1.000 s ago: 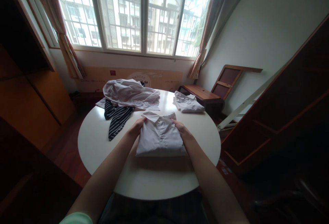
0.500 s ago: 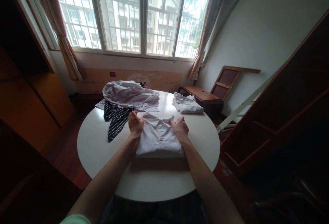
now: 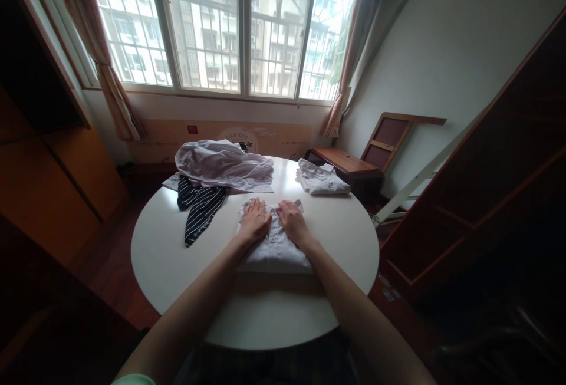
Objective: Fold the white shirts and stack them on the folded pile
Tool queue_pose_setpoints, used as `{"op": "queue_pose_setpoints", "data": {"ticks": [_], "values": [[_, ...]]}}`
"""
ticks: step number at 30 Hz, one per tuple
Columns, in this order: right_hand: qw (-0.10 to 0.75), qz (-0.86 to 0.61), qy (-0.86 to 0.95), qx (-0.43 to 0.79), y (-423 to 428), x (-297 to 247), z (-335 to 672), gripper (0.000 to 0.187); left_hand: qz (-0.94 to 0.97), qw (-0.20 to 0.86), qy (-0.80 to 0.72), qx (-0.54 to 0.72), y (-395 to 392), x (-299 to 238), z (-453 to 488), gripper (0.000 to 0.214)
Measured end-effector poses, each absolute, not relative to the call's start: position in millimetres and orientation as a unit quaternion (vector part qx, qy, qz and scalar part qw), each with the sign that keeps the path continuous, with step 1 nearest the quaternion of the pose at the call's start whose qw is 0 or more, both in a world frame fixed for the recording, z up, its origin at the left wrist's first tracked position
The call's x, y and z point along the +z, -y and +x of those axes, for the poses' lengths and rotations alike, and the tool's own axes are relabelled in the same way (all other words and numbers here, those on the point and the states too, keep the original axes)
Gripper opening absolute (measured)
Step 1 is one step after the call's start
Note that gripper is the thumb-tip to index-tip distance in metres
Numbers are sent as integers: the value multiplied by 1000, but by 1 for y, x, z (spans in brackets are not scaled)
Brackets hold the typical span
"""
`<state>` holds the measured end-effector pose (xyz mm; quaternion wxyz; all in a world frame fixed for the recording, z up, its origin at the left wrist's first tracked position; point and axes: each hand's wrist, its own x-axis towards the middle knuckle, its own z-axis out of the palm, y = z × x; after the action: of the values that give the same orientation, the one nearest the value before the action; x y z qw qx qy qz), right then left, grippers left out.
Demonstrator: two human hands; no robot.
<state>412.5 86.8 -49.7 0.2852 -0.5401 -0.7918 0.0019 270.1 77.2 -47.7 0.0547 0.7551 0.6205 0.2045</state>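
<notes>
A folded white shirt (image 3: 276,252) lies on the round white table (image 3: 269,314) in front of me, its button placket running down the middle. My left hand (image 3: 255,221) rests flat on the left of its collar area, fingers stretched forward. On the other side of the placket, my right hand (image 3: 292,220) lies on the shirt with its fingers extended. Both hands cover most of the collar. Neither one grips the cloth.
Loose white clothing (image 3: 221,164) is heaped at the table's back left. A black striped cloth (image 3: 203,211) sticks out from under it. Another folded white shirt (image 3: 322,178) sits at the back right. Beyond the table stands a wooden chair (image 3: 349,161).
My hands have let go of the shirt's collar sides. They have moved inward and now lie flat on top of the shirt near the placket.
</notes>
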Motion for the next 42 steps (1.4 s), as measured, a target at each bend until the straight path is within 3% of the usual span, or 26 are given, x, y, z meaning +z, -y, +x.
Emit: {"op": "queue_pose_setpoints", "data": {"ticks": [6, 13, 21, 25, 32, 37, 40, 42], "values": [[125, -631, 760, 94, -95, -46, 411, 53, 730, 96, -657, 165, -94, -42, 267, 53], [94, -645, 743, 153, -114, -39, 426, 75, 657, 124, -720, 185, -104, -37, 259, 63], [225, -609, 752, 114, -115, -49, 435, 44, 619, 172, -646, 413, -113, -52, 233, 41], [257, -604, 744, 122, -117, -48, 439, 37, 598, 209, -616, 468, -113, -55, 225, 31], [237, -571, 757, 210, -106, -38, 452, 39, 565, 356, -518, 534, -104, -47, 212, 31], [193, -599, 752, 195, -79, -27, 465, 38, 498, 496, -446, 554, -94, -47, 193, 33], [216, -673, 689, 163, -57, -26, 469, 34, 519, 474, -481, 524, -88, -43, 183, 35], [244, -685, 661, 185, -41, -27, 474, 32, 561, 385, -544, 492, -76, -36, 177, 40]]}}
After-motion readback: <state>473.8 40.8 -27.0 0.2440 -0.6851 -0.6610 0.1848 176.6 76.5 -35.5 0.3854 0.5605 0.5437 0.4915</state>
